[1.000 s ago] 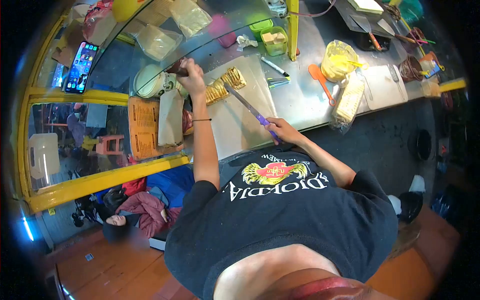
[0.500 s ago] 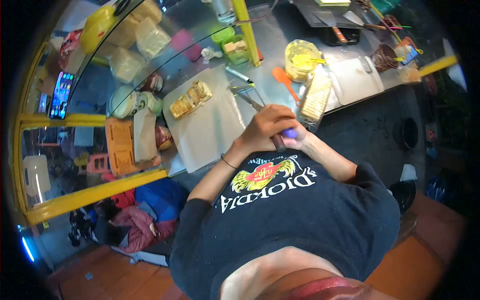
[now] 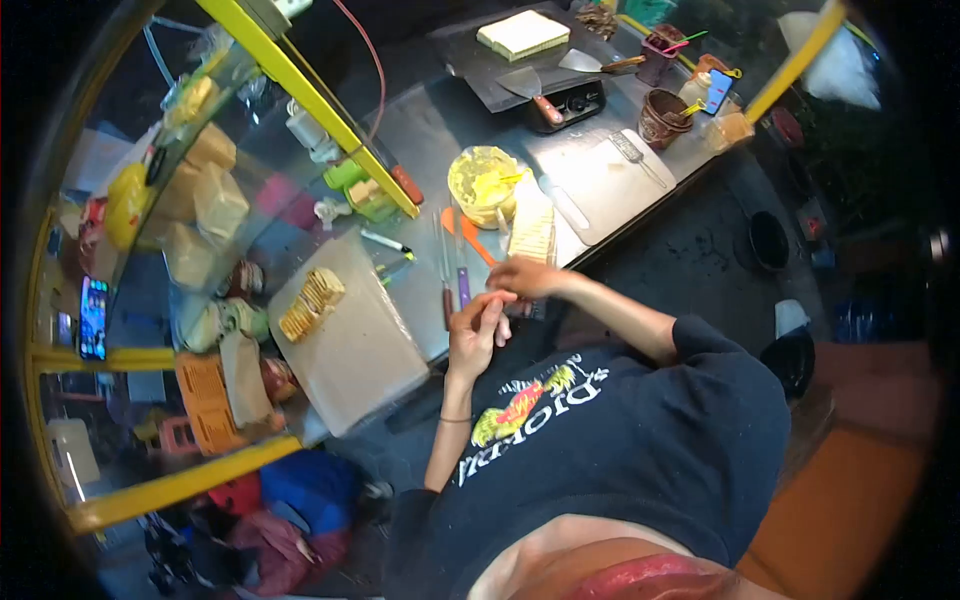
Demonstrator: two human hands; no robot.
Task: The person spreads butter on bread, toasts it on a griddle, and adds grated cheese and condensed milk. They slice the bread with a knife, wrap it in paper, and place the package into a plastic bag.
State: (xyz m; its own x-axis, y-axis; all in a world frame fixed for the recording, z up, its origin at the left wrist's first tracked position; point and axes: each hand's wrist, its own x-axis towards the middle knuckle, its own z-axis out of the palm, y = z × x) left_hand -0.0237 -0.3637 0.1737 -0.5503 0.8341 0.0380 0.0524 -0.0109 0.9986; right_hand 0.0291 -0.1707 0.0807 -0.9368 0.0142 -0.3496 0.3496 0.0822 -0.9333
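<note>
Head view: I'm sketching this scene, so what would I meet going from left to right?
Upright phone, orange printed card, toasted bread, marker, brown-handled tool, purple-handled knife, white board.

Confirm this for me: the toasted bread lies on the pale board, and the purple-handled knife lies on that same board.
Not quite: the purple-handled knife lies on the metal counter, off the board, as the head view shows. The toasted bread does lie on the pale board.
</note>
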